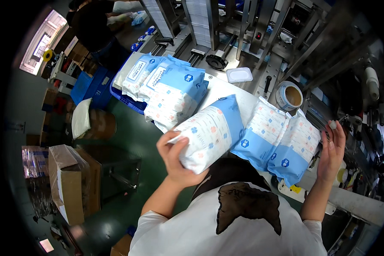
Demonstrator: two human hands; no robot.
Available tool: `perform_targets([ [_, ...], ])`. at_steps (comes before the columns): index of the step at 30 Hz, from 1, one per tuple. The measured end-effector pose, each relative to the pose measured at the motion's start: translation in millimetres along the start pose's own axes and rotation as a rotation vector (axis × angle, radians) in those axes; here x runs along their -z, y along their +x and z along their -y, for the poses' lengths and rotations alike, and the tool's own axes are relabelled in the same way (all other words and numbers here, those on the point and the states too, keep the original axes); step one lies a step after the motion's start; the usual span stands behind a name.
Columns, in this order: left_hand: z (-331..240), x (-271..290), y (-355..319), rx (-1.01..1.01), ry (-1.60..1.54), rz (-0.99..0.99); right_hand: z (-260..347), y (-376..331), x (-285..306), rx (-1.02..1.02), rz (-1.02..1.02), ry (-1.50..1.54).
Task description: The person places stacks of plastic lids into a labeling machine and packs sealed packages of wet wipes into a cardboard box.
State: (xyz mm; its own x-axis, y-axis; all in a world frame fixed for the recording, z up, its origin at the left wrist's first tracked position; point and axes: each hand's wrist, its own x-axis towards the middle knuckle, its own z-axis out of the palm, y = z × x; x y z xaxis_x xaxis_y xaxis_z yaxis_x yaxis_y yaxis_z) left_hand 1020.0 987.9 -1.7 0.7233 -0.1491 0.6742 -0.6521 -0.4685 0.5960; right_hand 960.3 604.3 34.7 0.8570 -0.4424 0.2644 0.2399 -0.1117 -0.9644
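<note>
My left hand (pixel 177 161) grips the end of a soft wipes pack (pixel 212 133), white with small printed flowers and a light blue band. The pack is tilted above the white work surface. Two similar wipes packs, a nearer one (pixel 260 133) and one at its right (pixel 294 147), lie side by side before me. Beside the right one is my raised right hand (pixel 332 151), fingers apart and holding no pack. A small pale spot shows at a fingertip; I cannot make out what it is.
Several wipes packs (pixel 170 91) fill a blue basket (pixel 126 98) at the left. Behind stand a white lid (pixel 239 75), a label roll (pixel 289 96), a black knob (pixel 216 62) and metal machine frames. A cardboard carton (pixel 70 183) sits lower left. Another person (pixel 96 30) works at far left.
</note>
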Motion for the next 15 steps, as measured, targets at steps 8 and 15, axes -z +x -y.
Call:
perform_targets([
  [8, 32, -57, 80, 0.518, -1.092, 0.558, -29, -37, -26, -0.279, -0.187, 0.291],
  [15, 30, -161, 73, 1.024, -1.184, 0.317, -28, -42, -37, -0.297, -0.159, 0.136],
])
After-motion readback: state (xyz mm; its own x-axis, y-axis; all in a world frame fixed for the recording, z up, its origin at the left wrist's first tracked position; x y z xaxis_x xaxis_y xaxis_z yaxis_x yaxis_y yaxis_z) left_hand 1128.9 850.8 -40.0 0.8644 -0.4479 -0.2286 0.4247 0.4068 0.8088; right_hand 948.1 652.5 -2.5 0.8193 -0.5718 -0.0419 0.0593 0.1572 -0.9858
